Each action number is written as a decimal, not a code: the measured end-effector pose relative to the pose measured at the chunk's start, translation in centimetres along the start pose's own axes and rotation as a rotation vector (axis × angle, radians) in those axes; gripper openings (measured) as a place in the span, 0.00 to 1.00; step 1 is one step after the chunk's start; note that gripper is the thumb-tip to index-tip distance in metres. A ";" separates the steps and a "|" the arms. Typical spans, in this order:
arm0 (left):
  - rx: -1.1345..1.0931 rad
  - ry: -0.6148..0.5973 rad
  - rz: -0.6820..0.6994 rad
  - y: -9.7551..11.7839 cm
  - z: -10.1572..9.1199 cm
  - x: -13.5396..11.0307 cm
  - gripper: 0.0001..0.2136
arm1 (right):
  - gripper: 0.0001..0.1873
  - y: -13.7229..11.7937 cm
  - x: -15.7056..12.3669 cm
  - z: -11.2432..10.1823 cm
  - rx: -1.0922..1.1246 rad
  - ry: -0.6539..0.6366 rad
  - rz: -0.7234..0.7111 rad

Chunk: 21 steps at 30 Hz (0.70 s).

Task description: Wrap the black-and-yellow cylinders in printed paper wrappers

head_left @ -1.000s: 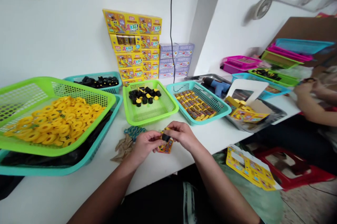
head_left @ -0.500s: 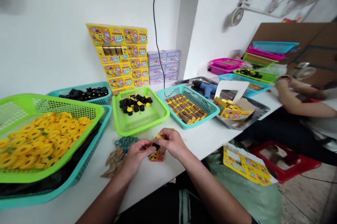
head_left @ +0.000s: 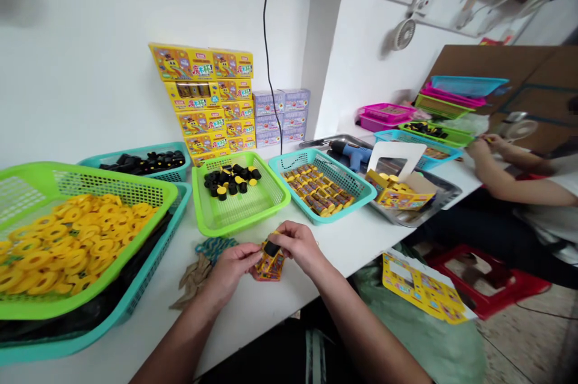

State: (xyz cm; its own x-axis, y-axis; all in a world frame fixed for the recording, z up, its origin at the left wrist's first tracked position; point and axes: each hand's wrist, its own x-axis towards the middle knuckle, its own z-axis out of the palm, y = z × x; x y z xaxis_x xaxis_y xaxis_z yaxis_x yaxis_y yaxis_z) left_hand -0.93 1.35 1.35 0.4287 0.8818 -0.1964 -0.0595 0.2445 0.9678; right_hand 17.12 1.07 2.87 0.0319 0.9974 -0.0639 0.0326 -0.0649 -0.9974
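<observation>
My left hand [head_left: 232, 268] and my right hand [head_left: 298, 245] meet at the front edge of the white table [head_left: 343, 233]. Between their fingertips sits a small black and yellow cap [head_left: 271, 248], pinched mostly by my right fingers. Under it lies a colourful printed sticker strip [head_left: 269, 265], which my left fingers hold at its left end. Just beyond my hands stands a green basket [head_left: 266, 206] with several black and yellow caps [head_left: 230, 179].
A large green basket of yellow rings [head_left: 72, 236] rests on a teal basket [head_left: 149, 269] at the left. A teal basket [head_left: 356, 191] holds printed strips. Yellow boxes [head_left: 203, 98] stack against the wall. A blue glue gun [head_left: 350, 151] lies in a metal tray; another person's arms [head_left: 501, 176] work at the right.
The camera view has shifted, so the baskets sit lower and further left. My hands stay together on the cap and strip, with the cap now pressed over the strip.
</observation>
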 end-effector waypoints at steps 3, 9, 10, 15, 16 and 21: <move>0.029 0.052 0.005 -0.2 -0.1 0.2 0.15 | 0.13 -0.1 -0.2 -0.1 0.077 -0.025 0.023; 0.114 0.179 0.098 -0.2 -0.4 0.3 0.14 | 0.12 -0.7 -0.9 -0.4 0.041 -0.034 -0.063; 0.125 0.197 0.116 -0.2 -0.4 0.3 0.14 | 0.11 -0.7 -1.0 -0.3 0.016 -0.060 -0.079; 0.067 0.213 0.140 -0.3 -0.3 0.1 0.13 | 0.14 -0.2 -1.4 0.7 -0.056 -0.202 0.026; 0.050 0.200 0.136 -0.3 -0.3 0.0 0.13 | 0.15 -0.1 -1.4 0.9 -0.057 -0.199 0.042; 0.014 0.177 0.089 -0.1 -0.2 -0.1 0.15 | 0.14 0.0 -1.2 1.2 -0.002 -0.202 0.034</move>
State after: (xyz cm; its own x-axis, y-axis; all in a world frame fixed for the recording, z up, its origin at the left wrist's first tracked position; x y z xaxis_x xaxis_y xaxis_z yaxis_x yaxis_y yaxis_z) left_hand -1.16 1.32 1.27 0.2572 0.9571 -0.1336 -0.0771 0.1581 0.9844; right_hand 15.91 -0.14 2.89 -0.1684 0.9803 -0.1036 0.0368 -0.0988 -0.9944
